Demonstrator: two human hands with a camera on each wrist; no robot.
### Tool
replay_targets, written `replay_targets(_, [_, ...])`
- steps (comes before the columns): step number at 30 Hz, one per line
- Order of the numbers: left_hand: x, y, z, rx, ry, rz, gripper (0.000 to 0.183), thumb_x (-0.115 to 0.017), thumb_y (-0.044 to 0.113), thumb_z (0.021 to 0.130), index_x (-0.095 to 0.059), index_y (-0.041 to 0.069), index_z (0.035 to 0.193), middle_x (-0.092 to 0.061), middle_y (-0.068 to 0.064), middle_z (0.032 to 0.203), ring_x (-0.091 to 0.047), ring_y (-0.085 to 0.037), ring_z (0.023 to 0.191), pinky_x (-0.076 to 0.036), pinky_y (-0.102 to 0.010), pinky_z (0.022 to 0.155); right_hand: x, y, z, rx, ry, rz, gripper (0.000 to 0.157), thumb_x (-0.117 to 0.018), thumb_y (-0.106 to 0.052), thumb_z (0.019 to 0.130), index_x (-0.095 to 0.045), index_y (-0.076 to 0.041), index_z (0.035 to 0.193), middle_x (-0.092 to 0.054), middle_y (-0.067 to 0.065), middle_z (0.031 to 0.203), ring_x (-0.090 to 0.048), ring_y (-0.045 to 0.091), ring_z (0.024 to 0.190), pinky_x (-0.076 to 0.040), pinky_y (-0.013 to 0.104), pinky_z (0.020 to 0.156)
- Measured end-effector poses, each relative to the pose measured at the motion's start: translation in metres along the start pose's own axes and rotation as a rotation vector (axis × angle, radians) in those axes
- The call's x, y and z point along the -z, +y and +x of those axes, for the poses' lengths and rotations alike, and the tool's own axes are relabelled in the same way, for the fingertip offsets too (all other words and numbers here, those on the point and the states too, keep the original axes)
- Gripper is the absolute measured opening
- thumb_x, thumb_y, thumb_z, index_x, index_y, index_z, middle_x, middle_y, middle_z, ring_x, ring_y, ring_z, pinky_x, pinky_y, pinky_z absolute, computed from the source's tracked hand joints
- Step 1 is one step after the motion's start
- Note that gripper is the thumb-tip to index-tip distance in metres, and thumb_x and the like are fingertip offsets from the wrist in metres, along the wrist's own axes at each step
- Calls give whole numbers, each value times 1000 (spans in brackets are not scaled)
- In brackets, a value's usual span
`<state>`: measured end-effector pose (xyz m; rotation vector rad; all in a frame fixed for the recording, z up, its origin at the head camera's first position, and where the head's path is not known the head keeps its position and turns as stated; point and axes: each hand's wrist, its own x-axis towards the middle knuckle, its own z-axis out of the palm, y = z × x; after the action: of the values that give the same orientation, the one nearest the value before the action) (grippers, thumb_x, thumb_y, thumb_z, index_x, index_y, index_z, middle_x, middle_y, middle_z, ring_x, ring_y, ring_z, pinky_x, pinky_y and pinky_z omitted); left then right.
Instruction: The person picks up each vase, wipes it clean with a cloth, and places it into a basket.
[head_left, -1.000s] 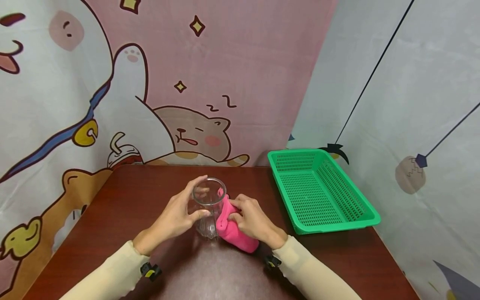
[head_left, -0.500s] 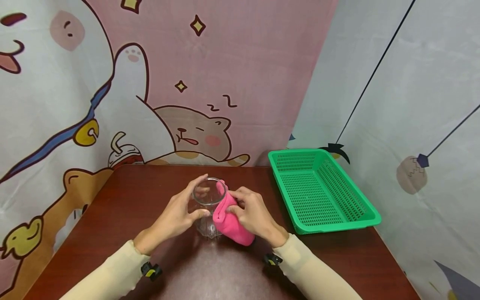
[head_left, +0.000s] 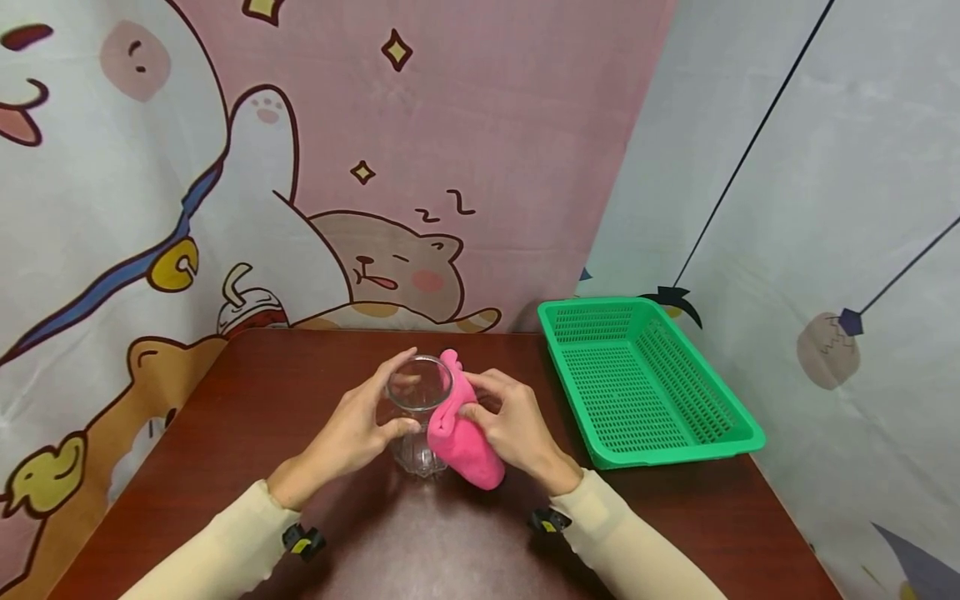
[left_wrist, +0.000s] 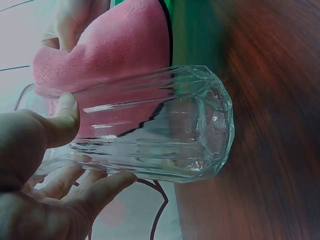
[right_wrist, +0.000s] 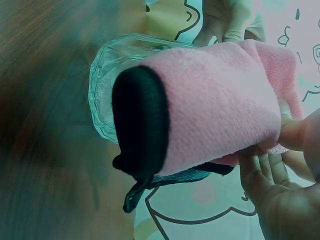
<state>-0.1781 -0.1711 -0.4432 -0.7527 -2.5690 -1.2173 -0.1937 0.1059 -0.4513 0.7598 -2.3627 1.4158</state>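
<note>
A clear faceted glass (head_left: 420,454) stands upright on the brown table, mouth up. My left hand (head_left: 354,429) grips it from the left, thumb on the near side and fingers round the far side, as the left wrist view of the glass (left_wrist: 150,135) shows. On the other side, my right hand (head_left: 517,423) pinches a folded pink cloth (head_left: 468,454) between thumb and fingers. The cloth lies against the right side of the glass near its rim. In the right wrist view the cloth (right_wrist: 215,100) shows a black edging and a small black loop.
A green slotted plastic basket (head_left: 637,392) sits on the right part of the table (head_left: 285,375). Behind the table hangs a curtain (head_left: 525,167) printed with cartoon animals. Each wrist carries a small black device.
My right hand has lifted the pink cloth slightly and shifted it up along the glass's side. The left hand and the glass have stayed in place.
</note>
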Motion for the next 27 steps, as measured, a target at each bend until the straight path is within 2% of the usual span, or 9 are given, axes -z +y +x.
replay_targets(6, [0, 2, 0, -8, -2, 6, 111, -99, 9, 92, -36, 26, 182, -80, -13, 150, -78, -34, 137, -62, -64, 113, 3, -2, -2, 14, 30, 10, 47, -94, 0, 96, -83, -6, 141, -83, 8, 113, -84, 20, 102, -73, 41, 95])
replay_targets(12, [2, 2, -1, -5, 7, 15, 110, -99, 10, 92, -37, 25, 181, -80, -10, 149, -78, -34, 137, -62, -63, 114, 1, -4, 1, 1, -5, 8, 50, -95, -3, 95, -81, -3, 143, -80, 10, 115, -84, 21, 105, -72, 38, 96])
replay_targets(17, [1, 1, 0, 0, 16, 22, 110, -99, 9, 92, -38, 27, 181, -81, -8, 149, -79, -31, 133, -63, -59, 109, -1, -6, 2, 5, -23, 0, 53, -96, -5, 94, -80, 0, 145, -78, 13, 117, -81, 21, 102, -72, 34, 95])
replay_targets(22, [1, 1, 0, -6, 27, 19, 111, -100, 8, 91, -38, 27, 181, -82, -9, 147, -81, -31, 128, -63, -61, 106, -2, -8, 1, 40, -44, -40, 49, -95, -4, 96, -81, 1, 143, -77, 14, 114, -79, 20, 95, -73, 38, 90])
replay_targets(25, [0, 0, -1, -11, 30, 18, 110, -100, 9, 91, -39, 28, 181, -82, -7, 147, -81, -29, 126, -64, -54, 102, -2, -10, 0, 52, -64, -68, 46, -95, -3, 96, -82, 2, 140, -76, 14, 111, -77, 18, 90, -74, 40, 87])
replay_targets(27, [0, 0, -1, -14, 33, 22, 110, -101, 9, 91, -40, 27, 180, -82, -7, 146, -81, -29, 125, -63, -50, 99, -2, -11, 0, 50, -83, -95, 46, -95, -4, 96, -82, 1, 140, -75, 13, 111, -74, 15, 87, -73, 34, 83])
